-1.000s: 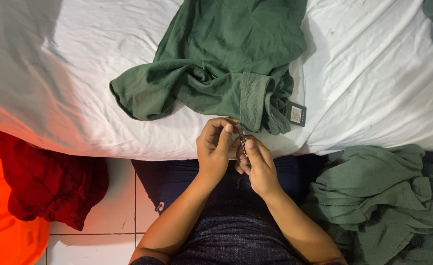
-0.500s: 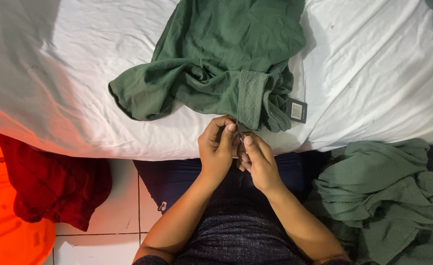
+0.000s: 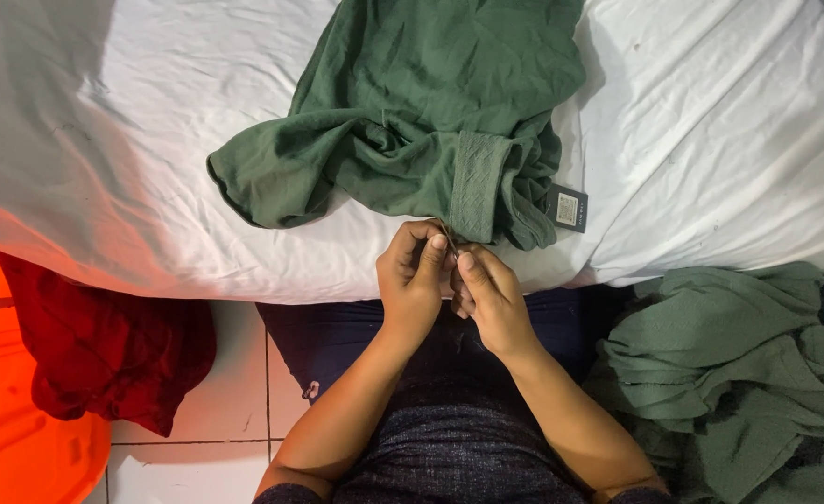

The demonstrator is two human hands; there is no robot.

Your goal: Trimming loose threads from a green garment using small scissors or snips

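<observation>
Head view, looking straight down over the person's lap at the edge of a bed

Left hand [image 3: 414, 278]: fingers curled in narrow, thumb and forefinger pinched together at the tip. Right hand [image 3: 488, 291]: likewise curled narrow, fingertips pressed up against those of the left. Both hands meet just below the hem of the dark green garment [image 3: 421, 121]. A thin small item [image 3: 450, 241] shows between the fingertips, a fine dark sliver; too small to tell what it is, or which hand has the firmer hold on it

The dark green garment lies bunched on the white bed sheet [image 3: 729, 140], spread from the top centre down toward the bed edge. A folded cuff with a woven pattern [image 3: 475, 185] hangs nearest the hands, just above them, not clearly touching. A small dark tag [image 3: 567, 207] sticks out at the garment's lower right

Right of the person: a heap of lighter green cloth [image 3: 729, 373], crumpled, below the bed edge. Left: a dark red cloth [image 3: 104, 355] draped by an orange plastic object [image 3: 10, 439], on pale floor tiles [image 3: 234, 411]

Forearms come up from the bottom of the view, over dark clothing on the lap
</observation>
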